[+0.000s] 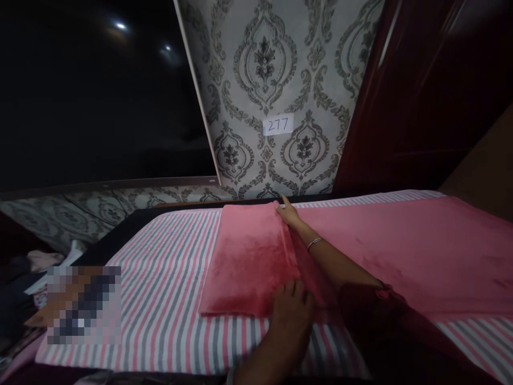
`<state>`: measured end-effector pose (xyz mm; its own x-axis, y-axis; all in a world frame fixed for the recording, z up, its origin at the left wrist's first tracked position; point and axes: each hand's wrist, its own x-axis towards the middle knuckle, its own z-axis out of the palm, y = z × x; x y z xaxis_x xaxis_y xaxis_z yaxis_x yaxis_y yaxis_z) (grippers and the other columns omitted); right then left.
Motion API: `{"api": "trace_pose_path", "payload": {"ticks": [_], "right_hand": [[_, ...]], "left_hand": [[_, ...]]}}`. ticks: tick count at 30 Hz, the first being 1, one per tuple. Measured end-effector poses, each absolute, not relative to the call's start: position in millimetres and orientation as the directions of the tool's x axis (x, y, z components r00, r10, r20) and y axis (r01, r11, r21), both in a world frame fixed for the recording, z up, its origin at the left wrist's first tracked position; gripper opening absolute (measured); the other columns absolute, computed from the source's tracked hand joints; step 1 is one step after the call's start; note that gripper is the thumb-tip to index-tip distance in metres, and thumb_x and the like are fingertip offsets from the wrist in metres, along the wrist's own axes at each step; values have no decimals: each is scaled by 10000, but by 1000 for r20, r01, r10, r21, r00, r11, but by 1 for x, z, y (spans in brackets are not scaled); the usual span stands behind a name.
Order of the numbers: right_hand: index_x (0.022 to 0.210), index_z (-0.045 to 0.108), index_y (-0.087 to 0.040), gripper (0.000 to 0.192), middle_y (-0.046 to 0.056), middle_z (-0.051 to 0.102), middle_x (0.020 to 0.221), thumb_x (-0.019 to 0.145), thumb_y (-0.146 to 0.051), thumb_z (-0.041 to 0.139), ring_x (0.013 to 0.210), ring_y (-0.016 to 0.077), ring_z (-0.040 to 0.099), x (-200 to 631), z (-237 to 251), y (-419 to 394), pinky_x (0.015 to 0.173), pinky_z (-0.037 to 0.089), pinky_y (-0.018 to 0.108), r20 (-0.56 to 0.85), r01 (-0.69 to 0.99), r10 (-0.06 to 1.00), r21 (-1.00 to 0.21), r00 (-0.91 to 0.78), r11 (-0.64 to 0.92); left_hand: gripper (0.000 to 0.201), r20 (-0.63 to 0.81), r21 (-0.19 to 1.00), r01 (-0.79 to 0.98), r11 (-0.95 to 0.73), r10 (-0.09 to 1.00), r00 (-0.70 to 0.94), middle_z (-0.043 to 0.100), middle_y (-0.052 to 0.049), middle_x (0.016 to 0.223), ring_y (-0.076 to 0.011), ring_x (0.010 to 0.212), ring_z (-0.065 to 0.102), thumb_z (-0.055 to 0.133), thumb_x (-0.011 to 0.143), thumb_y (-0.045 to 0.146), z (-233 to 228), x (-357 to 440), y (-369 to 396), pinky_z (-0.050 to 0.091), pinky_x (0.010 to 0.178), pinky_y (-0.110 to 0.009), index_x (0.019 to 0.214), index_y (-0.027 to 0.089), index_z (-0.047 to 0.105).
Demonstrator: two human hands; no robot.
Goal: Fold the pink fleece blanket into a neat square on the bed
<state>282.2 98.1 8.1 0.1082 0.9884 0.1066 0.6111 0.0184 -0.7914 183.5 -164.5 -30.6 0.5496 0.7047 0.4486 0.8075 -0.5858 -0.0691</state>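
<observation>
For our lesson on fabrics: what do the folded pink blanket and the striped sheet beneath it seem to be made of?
Folded pink blanket: probably plush fleece; soft matte nap with shaded patches.
Striped sheet: likely thin woven cotton; flat, smooth, with crisp pink, grey and white stripes.

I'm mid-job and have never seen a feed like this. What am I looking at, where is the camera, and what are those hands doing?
There is no machine here: a person works with two bare hands. The single picture comes from a camera on their head, looking forward and down, so the arms enter from the bottom edge. In front lies a bed with a striped sheet in pink, grey and white. On it is a pink blanket, with one part folded over into a flap. The left hand presses flat on the flap's near edge. The right hand, with a bangle at its wrist, rests on the flap's far corner. Behind is patterned wallpaper with a label reading 277.
</observation>
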Motion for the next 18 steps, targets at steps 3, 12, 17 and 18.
{"api": "trace_pose_path", "payload": {"ticks": [3, 12, 17, 18], "right_hand": [[1538, 394, -178, 634, 113, 700, 1234, 941, -336, 539, 1133, 224, 651, 278, 13, 112, 936, 479, 273, 102, 612, 985, -791, 136, -3], [1465, 492, -114, 607, 187, 668, 1278, 923, -374, 575, 1171, 277, 643, 275, 9, 135, 953, 487, 337, 65, 630, 983, -775, 172, -59], [1274, 664, -209, 379, 75, 722, 1188, 914, -281, 569, 1089, 207, 664, 273, 1, 137, 895, 487, 254, 117, 642, 981, -767, 153, -9], [1228, 683, -217, 339, 63, 728, 1165, 917, -261, 557, 1067, 200, 667, 273, -1, 136, 876, 487, 246, 125, 647, 979, -762, 163, -11]], "left_hand": [[115, 351, 112, 767, -632, 747, 564, 654, -78, 1034, -233, 957, 592, 636, 865, 241, -8, 172, -169, 503, 777, -358, 974, 204, 647], [398, 217, 382, 835, -397, 916, 336, 649, -104, 1336, -201, 1249, 575, 392, 965, 225, 76, 96, -48, 432, 1079, -341, 1284, 165, 621], [566, 16, 156, 985, -69, 998, 67, 311, -176, 1621, -291, 1507, 271, 407, 973, 365, 74, 71, 43, 270, 1192, -504, 1493, 142, 418], [582, 9, 151, 988, -44, 999, 43, 270, -185, 1634, -307, 1522, 225, 384, 980, 389, 68, 69, 53, 237, 1194, -550, 1505, 137, 396]]}}
